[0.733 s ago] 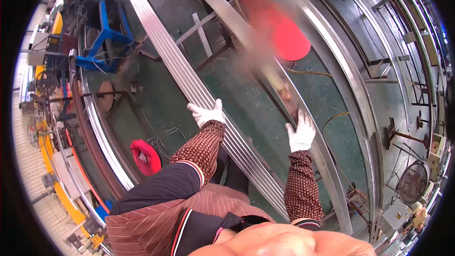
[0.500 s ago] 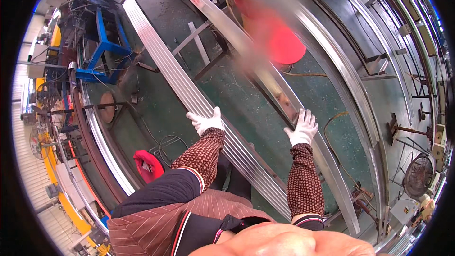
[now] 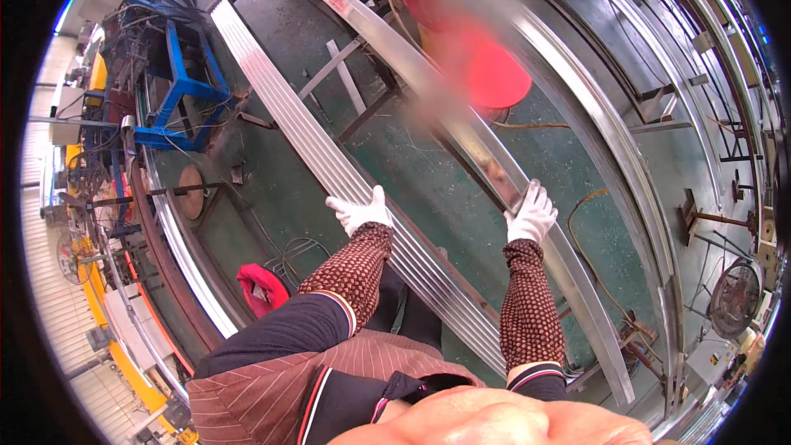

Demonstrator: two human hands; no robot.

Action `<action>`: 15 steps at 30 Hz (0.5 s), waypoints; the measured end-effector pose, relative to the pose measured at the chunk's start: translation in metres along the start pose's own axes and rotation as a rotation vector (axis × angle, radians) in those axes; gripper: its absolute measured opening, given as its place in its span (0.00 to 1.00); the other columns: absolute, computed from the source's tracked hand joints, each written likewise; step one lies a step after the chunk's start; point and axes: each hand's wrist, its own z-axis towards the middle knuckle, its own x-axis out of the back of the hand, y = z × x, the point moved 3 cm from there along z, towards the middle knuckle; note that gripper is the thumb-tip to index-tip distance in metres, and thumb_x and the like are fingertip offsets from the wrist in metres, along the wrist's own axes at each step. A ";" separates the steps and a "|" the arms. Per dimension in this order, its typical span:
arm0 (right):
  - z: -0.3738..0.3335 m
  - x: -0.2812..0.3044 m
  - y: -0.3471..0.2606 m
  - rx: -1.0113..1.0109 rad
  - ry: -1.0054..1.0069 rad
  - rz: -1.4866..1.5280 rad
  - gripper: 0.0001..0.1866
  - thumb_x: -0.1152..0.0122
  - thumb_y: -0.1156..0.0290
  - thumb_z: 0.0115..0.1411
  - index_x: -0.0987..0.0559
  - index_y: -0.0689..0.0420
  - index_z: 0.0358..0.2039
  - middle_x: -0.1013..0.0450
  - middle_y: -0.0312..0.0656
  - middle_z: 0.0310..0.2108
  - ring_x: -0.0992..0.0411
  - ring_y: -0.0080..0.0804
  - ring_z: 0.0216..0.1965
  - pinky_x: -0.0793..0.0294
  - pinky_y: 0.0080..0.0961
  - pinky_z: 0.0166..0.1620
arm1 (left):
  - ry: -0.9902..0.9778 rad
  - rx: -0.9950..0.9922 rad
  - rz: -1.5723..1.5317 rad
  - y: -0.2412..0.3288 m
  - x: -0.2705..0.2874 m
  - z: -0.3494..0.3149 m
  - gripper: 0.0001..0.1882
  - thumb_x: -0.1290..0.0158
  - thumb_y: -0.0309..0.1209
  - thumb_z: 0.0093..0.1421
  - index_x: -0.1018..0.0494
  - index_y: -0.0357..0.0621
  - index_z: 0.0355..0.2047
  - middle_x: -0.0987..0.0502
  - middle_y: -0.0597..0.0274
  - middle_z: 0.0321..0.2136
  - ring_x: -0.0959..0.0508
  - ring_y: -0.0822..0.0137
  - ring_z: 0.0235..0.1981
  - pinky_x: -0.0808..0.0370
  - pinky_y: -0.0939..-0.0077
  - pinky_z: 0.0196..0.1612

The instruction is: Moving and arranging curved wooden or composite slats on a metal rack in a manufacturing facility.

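Observation:
A long row of narrow, bright metal strips [image 3: 284,119], lying side by side, runs from the far left down to the near right. My white-gloved left hand [image 3: 359,211] lies across it, fingers spread over the left edge and thumb toward the right edge. To the right stretches a long, shiny metal bar [image 3: 375,39] with a reddish smear near its far end. On this bar is my gloved right hand [image 3: 532,216], fingers drawn together and bent over it, thumb at its left edge. Patterned sleeves cover both forearms.
A bright red round container [image 3: 494,74] stands beyond the bar, partly blurred by a smear. More long metal rails [image 3: 597,119] lie to the right. At left are a blue steel frame [image 3: 175,91] and a red bag-like thing [image 3: 262,290]. A fan [image 3: 735,298] stands far right.
My right hand has shifted slightly right and turned, its fingers now closer together. The metal bar's near end appears a little farther right. My left hand has stayed put.

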 end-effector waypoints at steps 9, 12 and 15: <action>0.002 -0.005 0.002 0.040 0.098 -0.017 0.59 0.15 0.50 0.55 0.40 0.46 0.82 0.26 0.42 0.63 0.26 0.42 0.63 0.30 0.50 0.69 | 0.014 -0.015 0.024 -0.003 0.001 0.002 0.74 0.27 0.62 0.56 0.64 0.46 0.85 0.30 0.37 0.71 0.22 0.41 0.68 0.21 0.44 0.70; 0.013 -0.022 0.011 0.076 0.197 -0.024 0.55 0.18 0.54 0.58 0.39 0.46 0.81 0.24 0.44 0.57 0.24 0.44 0.58 0.27 0.49 0.65 | 0.018 -0.011 0.016 0.000 -0.002 0.003 0.74 0.26 0.60 0.55 0.64 0.47 0.85 0.30 0.37 0.70 0.22 0.40 0.68 0.21 0.45 0.70; 0.015 -0.024 0.017 0.116 0.171 -0.027 0.52 0.20 0.57 0.60 0.38 0.47 0.80 0.24 0.45 0.52 0.23 0.44 0.53 0.24 0.47 0.59 | 0.000 -0.018 0.014 -0.003 -0.001 0.006 0.74 0.26 0.61 0.56 0.65 0.48 0.85 0.31 0.37 0.71 0.22 0.41 0.68 0.21 0.45 0.70</action>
